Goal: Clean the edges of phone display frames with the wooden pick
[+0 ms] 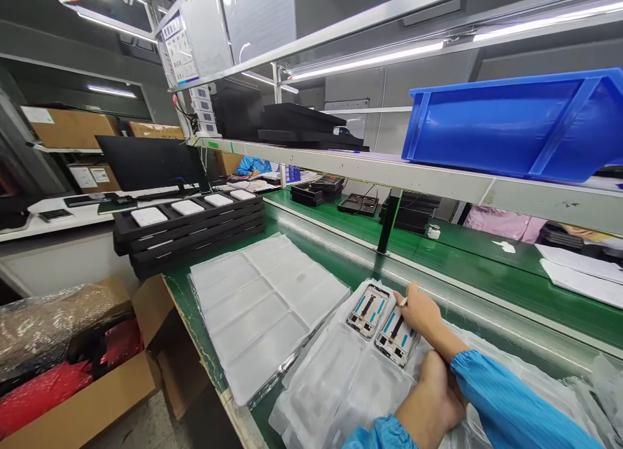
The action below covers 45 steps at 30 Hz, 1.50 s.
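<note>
Two phone frames, white with blue tabs and black strips, lie side by side in a clear plastic tray at the bench's near edge: one on the left, the other on the right. My right hand rests at the right frame's far corner, fingers pinched on a small tan stick. My left hand lies on the tray just below the frames. Its fingers are hidden under my right forearm. Both arms wear blue sleeves.
A stack of clear blister trays lies to the left, with black foam trays holding white parts behind it. A blue bin sits on the shelf above. Beside the bench is a cardboard box. Co-workers in pink and blue are across the bench.
</note>
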{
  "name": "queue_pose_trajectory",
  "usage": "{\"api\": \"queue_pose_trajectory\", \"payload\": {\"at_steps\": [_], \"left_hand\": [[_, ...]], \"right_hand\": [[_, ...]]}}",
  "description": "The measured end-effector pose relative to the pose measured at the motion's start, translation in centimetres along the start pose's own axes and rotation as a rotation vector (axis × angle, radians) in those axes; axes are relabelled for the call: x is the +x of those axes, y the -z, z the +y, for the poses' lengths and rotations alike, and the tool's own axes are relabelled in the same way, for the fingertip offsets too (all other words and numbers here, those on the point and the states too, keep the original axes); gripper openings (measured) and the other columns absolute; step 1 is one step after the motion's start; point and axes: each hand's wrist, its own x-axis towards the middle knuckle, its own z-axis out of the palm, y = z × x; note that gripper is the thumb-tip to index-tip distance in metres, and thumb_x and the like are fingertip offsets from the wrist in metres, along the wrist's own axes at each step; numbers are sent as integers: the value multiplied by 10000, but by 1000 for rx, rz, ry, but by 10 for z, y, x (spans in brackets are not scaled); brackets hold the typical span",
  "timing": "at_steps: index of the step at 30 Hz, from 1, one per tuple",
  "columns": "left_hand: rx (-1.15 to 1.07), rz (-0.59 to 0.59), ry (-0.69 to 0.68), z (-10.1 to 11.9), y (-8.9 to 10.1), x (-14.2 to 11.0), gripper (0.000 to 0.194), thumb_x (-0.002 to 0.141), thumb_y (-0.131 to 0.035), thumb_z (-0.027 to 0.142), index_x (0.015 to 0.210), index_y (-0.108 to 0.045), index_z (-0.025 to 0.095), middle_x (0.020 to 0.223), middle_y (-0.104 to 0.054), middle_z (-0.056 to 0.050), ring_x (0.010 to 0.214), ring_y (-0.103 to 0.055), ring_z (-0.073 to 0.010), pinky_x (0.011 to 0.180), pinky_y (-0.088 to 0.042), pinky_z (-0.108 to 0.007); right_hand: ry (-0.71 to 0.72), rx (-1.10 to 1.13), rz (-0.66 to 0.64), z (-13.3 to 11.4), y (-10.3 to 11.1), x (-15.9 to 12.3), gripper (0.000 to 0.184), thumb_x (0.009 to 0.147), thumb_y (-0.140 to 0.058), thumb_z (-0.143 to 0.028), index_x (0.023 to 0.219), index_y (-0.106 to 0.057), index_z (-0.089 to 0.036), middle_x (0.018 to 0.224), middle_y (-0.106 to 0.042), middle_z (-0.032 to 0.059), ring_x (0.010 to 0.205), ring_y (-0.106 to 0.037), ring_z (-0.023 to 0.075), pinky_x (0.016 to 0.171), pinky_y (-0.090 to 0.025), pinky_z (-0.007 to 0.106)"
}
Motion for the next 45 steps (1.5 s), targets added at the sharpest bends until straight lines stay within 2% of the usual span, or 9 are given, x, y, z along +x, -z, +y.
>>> {"api": "queue_pose_trajectory", "payload": {"at_steps": [6, 9, 13, 17, 22, 27, 32, 40, 45], "left_hand": [[53, -21, -25, 3, 0, -3, 237, 814, -452, 214, 687, -619, 104, 636, -621, -120, 556, -559, -192, 612, -429, -296], [72, -33, -7, 5, 1, -8, 360, 885, -386, 245, 681, -625, 68, 646, -629, -156, 537, -557, -183, 581, -398, -275], [87, -25, -17, 8, 0, -14, 330, 874, -424, 240, 714, -636, 44, 668, -644, -171, 534, -566, -175, 591, -404, -268], [115, -12, -27, 9, -1, -13, 294, 880, -428, 220, 753, -630, 49, 651, -648, -159, 526, -573, -172, 575, -419, -257], [139, -28, -52, 10, -3, -14, 162, 820, -505, 154, 814, -630, 52, 660, -665, -135, 574, -618, -176, 607, -463, -254], [170, -144, -139, 8, -3, -18, 146, 722, -601, 74, 858, -653, 62, 836, -718, -159, 794, -694, -221, 761, -506, -293], [189, -305, -218, 10, -2, -20, 357, 685, -698, 56, 1039, -665, 92, 1010, -718, -140, 999, -677, -256, 931, -482, -354], [220, -230, -243, 10, -5, -19, 389, 769, -766, 271, 1101, -640, 111, 1086, -691, -161, 1078, -653, -268, 1016, -458, -383], [233, -173, -247, 10, -8, -21, 366, 820, -711, 341, 1044, -597, 76, 1073, -682, -219, 1093, -655, -313, 991, -483, -379]], "right_hand": [[103, 279, 50, 12, 20, 12, 290, 861, -514, -497, 785, -384, -250, 693, -630, 37, 693, -622, 239, 624, -410, 315], [252, 455, 4, 17, 37, 13, 313, 767, -578, -470, 726, -354, -255, 767, -672, 18, 722, -609, 203, 682, -441, 313], [334, 664, -44, 24, 59, 7, 355, 700, -605, -500, 677, -356, -249, 759, -674, 7, 686, -568, 169, 668, -449, 300], [235, 836, -4, 50, 81, -2, 377, 647, -661, -513, 685, -407, -237, 778, -684, 11, 636, -538, 146, 599, -434, 275], [-75, 1035, 97, 107, 102, -30, 362, 552, -714, -401, 639, -406, -232, 866, -737, 70, 724, -641, 196, 584, -491, 282], [-354, 1211, 86, 153, 95, -74, 322, 526, -744, -314, 563, -436, -226, 817, -747, 91, 643, -653, 187, 522, -545, 277], [-458, 1387, 26, 172, 71, -91, 287, 499, -742, -258, 502, -456, -234, 810, -744, 115, 628, -643, 190, 503, -571, 280], [-483, 1467, -38, 178, 56, -90, 250, 571, -758, -243, 545, -510, -218, 813, -724, 111, 660, -658, 189, 531, -600, 287], [-470, 1348, 46, 173, 62, -94, 230, 663, -722, -352, 653, -541, -211, 784, -690, 98, 694, -674, 225, 559, -583, 342]]}}
